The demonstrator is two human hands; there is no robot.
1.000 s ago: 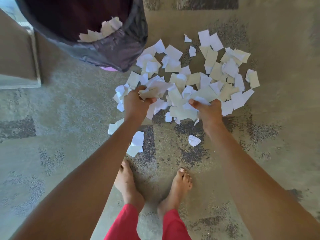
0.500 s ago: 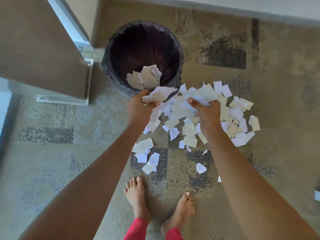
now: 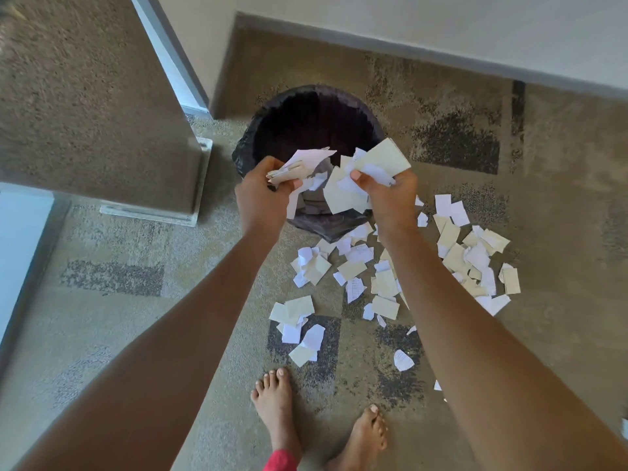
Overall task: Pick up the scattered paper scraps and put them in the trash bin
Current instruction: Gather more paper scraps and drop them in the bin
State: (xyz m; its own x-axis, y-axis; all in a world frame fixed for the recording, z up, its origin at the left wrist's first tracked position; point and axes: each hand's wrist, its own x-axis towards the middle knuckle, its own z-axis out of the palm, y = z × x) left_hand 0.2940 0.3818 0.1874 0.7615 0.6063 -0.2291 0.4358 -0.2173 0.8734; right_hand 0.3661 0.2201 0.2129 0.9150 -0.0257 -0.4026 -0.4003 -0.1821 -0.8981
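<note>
Scraps are clutched in both fists: left hand (image 3: 260, 198) on a white wad, right hand (image 3: 390, 195) on cream pieces. Both are held over the near rim of the trash bin (image 3: 373, 127), its mouth directly below and ahead. Many paper scraps (image 3: 455, 256) are left on the carpet (image 3: 102, 328), nearer the right arm.

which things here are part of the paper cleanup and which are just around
Part of the job: left hand and right hand gripping scraps, trash bin, scattered paper scraps.
Just around: patterned carpet, cabinet, wall.
</note>
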